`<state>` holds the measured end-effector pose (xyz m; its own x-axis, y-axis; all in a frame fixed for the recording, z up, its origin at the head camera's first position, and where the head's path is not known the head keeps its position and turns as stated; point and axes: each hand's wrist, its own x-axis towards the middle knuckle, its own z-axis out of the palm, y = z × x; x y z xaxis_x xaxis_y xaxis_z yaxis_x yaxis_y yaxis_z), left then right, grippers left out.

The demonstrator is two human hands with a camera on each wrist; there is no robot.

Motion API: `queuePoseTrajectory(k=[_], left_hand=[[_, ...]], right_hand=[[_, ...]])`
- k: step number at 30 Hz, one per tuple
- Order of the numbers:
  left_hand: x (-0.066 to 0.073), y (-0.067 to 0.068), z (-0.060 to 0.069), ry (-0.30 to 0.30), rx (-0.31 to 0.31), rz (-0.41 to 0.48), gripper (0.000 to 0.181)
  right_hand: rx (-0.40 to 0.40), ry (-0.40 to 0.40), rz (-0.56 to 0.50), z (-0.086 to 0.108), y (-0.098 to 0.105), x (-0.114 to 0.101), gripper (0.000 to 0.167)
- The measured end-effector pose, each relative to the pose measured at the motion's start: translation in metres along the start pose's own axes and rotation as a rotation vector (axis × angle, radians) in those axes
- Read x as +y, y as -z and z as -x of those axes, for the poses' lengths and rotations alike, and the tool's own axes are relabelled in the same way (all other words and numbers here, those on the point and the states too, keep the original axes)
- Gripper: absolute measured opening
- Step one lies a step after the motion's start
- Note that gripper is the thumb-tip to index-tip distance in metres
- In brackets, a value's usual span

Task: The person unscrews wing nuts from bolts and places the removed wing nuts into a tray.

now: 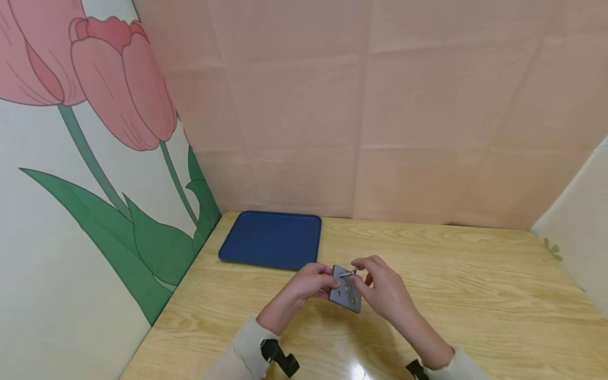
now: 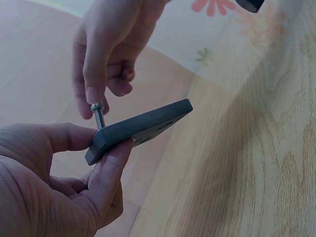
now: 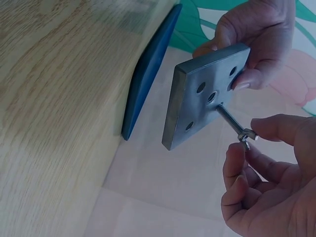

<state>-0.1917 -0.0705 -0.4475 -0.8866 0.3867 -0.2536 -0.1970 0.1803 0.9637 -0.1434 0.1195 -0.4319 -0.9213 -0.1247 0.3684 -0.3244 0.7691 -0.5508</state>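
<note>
A grey metal plate (image 1: 344,298) with several round holes is held tilted above the table. My left hand (image 1: 307,283) pinches it near one edge, thumb on one face and fingers on the other. From that same face stands a threaded wing screw (image 3: 230,120), its tip at a hole near the plate's edge; how deep it sits is hidden. In the right wrist view, my right hand (image 3: 281,182) grips the winged head between thumb and fingertips. The left wrist view shows the screw (image 2: 100,119) upright beside my left thumb.
A blue tray (image 1: 271,238) lies at the back left of the wooden table (image 1: 475,295), just beyond my left hand. Behind the table hangs a pinkish cloth (image 1: 404,132). A wall with printed tulips (image 1: 123,84) borders the left side.
</note>
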Motion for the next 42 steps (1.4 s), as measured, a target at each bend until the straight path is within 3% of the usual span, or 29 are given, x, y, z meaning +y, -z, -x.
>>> queuePoseTrajectory(k=[15,26,35,42], left_hand=[[-0.0009,-0.0006,-0.0012,-0.005,0.012,-0.006,0.023],[0.0007,-0.0005,-0.0009,0.0,0.016,-0.014,0.022],[0.0014,-0.0004,-0.0008,0.01,0.011,-0.007,0.021],[0.0006,-0.0016,-0.0014,0.011,0.02,-0.014,0.023]], right_hand=[[-0.004,0.031,-0.008,-0.0005,-0.0011,0.001,0.022],[0.023,0.057,-0.061,-0.0031,-0.0013,0.0001,0.003],[0.02,0.069,-0.06,-0.0028,-0.0029,0.0017,0.004],[-0.004,0.017,-0.039,-0.0016,-0.0027,0.0011,0.022]])
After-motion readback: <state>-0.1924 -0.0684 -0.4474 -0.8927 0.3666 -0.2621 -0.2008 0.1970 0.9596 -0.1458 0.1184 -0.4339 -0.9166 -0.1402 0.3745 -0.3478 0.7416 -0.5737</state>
